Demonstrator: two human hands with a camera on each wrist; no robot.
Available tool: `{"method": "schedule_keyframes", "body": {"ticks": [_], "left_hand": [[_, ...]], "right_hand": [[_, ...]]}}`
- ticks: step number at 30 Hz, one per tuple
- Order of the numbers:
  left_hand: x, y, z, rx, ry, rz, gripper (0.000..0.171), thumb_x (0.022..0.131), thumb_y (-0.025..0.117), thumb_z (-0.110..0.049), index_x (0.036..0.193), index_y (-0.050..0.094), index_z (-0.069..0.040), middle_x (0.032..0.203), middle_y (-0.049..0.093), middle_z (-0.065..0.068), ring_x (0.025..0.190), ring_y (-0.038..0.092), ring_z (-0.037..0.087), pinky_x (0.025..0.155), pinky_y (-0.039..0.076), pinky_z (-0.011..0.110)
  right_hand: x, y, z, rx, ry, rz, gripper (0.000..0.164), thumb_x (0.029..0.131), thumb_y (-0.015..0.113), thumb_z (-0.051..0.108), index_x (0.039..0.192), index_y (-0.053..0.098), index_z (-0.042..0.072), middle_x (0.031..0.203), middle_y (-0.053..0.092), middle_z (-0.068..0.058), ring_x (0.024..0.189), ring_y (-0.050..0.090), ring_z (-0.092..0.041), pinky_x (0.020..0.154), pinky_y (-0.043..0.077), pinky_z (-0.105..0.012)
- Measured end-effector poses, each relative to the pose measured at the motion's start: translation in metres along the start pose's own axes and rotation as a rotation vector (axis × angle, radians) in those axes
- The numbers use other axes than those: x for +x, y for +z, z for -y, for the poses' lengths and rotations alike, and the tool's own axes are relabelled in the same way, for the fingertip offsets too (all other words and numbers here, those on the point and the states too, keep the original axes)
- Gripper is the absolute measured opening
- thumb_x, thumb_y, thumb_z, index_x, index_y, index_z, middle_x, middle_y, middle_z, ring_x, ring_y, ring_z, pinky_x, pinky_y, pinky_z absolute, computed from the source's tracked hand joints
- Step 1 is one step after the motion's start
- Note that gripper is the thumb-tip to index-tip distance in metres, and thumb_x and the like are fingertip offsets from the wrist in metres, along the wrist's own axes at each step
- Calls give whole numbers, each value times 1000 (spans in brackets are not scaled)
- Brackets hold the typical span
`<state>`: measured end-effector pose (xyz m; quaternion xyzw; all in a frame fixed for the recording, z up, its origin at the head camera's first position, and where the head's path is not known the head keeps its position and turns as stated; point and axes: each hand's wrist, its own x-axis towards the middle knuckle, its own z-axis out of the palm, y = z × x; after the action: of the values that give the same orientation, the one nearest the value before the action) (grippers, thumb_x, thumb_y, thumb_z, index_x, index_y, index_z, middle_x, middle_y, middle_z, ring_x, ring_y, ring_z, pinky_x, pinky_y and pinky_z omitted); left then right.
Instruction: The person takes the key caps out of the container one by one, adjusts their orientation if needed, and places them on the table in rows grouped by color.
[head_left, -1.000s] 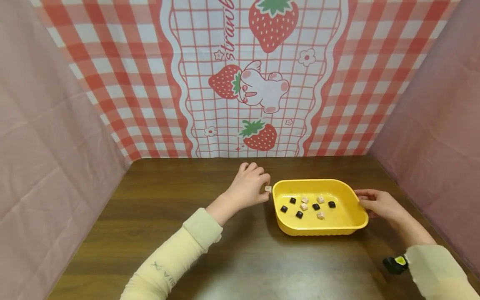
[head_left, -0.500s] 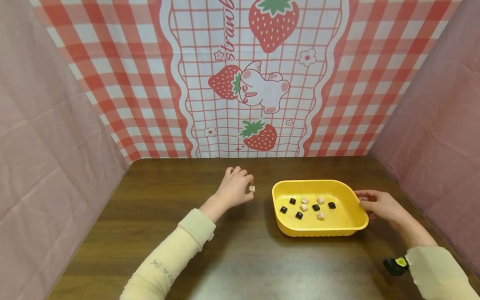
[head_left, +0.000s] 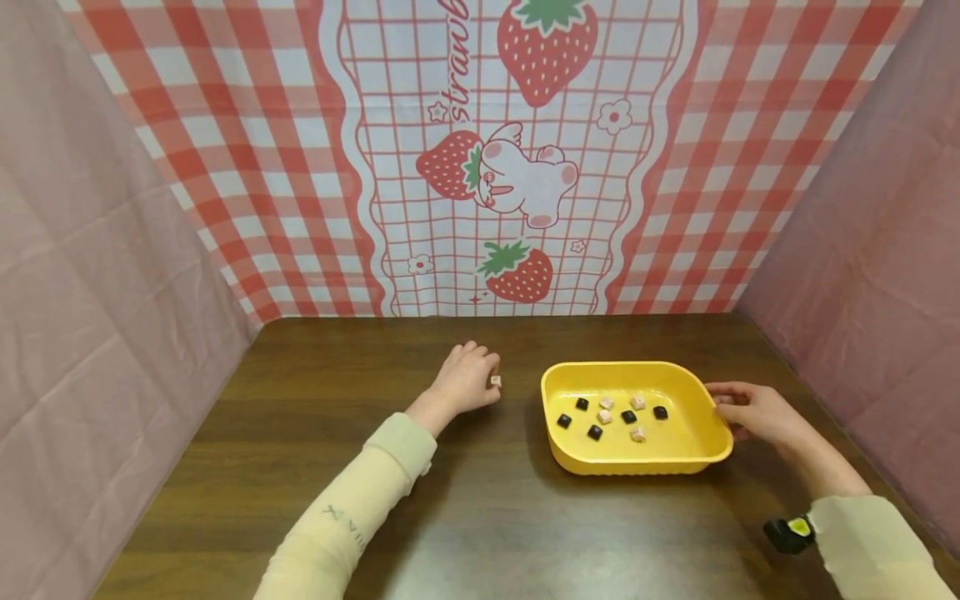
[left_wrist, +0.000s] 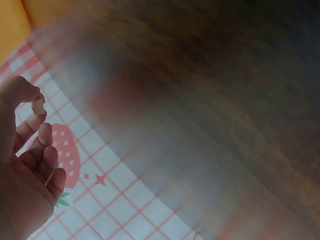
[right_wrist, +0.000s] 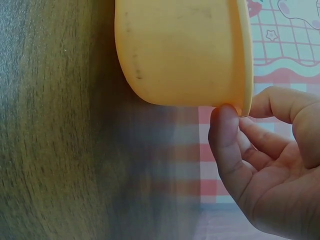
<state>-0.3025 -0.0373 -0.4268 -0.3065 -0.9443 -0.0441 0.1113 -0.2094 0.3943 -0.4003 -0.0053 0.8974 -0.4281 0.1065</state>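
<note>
My left hand [head_left: 463, 382] pinches a small pale beige cube [head_left: 496, 381] between thumb and index finger, a short way left of a yellow plastic basin [head_left: 637, 468]. In the left wrist view the cube [left_wrist: 38, 104] shows at the fingertips, with the other fingers curled behind. My right hand [head_left: 757, 412] grips the basin's right-hand rim. Seen from the right wrist, the thumb and fingers pinch that rim [right_wrist: 248, 60] from both sides. Inside the basin lie several black cubes [head_left: 628, 417] and several beige cubes [head_left: 638, 434], spread apart on its floor.
A dark wooden table [head_left: 315, 392] lies under both hands. Behind it hangs a red-and-white checked cloth [head_left: 285, 183] with strawberries. Plain pinkish cloths [head_left: 105, 300] flank both sides. A black device [head_left: 789, 534] is at the right wrist.
My left hand, with the beige cube, has moved left from beside the basin's left rim, then slightly down in view. My right hand keeps its grip on the basin.
</note>
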Motion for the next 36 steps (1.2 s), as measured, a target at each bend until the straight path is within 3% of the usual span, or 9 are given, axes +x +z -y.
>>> {"method": "schedule_keyframes", "body": {"ticks": [9, 19, 27, 36], "left_hand": [[5, 11, 6, 18, 0, 90, 21, 75, 69, -34, 85, 57, -19, 83, 56, -4, 80, 45, 17, 76, 37, 32], [6, 19, 6, 17, -12, 101, 20, 75, 67, -33, 81, 55, -19, 80, 55, -4, 78, 44, 17, 74, 36, 32], [6, 17, 3, 13, -42, 161, 19, 77, 65, -33, 85, 55, -19, 83, 58, -3, 80, 46, 19, 76, 35, 33], [7, 10, 5, 14, -39, 144, 20, 76, 67, -33, 83, 52, -19, 80, 55, -4, 80, 45, 18, 76, 34, 33]], "right_hand": [[-2, 2, 1, -4, 6, 3, 59, 91, 58, 14, 135, 34, -16, 117, 54, -31, 81, 62, -13, 67, 55, -34], [-1, 3, 4, -16, 8, 4, 58, 91, 58, 14, 134, 35, -16, 116, 55, -30, 82, 62, -14, 68, 55, -34], [0, 5, 5, -12, 3, 2, 57, 90, 58, 13, 134, 36, -15, 117, 54, -32, 82, 62, -12, 68, 56, -34], [1, 4, 6, -14, 8, 5, 58, 90, 58, 14, 135, 35, -15, 119, 53, -33, 84, 62, -15, 68, 56, -35]]}}
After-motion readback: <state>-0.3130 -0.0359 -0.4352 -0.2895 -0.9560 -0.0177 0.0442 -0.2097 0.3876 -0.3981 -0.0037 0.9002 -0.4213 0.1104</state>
